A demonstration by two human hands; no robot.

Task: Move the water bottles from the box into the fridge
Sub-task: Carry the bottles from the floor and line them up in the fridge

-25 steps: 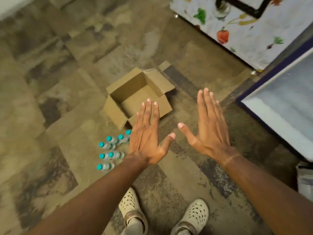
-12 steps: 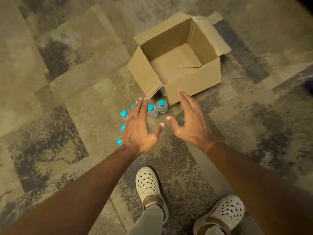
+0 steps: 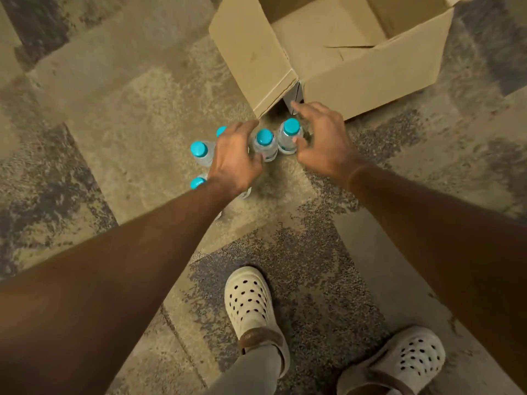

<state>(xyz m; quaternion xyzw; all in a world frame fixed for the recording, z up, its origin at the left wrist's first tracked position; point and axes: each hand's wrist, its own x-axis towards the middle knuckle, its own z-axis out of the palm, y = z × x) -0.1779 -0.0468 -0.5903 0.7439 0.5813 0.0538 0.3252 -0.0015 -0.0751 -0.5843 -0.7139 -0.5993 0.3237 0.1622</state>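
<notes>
Small clear water bottles with teal caps stand upright in a cluster on the mottled carpet floor (image 3: 114,115), just in front of an open cardboard box (image 3: 368,78) whose near corner flap hangs beside them. The left hand (image 3: 232,158) reaches down over the cluster, its thumb touching the middle bottle (image 3: 264,145). The right hand (image 3: 323,141) curls around the bottle nearest the box (image 3: 289,136), thumb against its side. Two more bottles (image 3: 201,152) stand left of the left wrist. Two cream perforated clogs (image 3: 249,303) stand below.
</notes>
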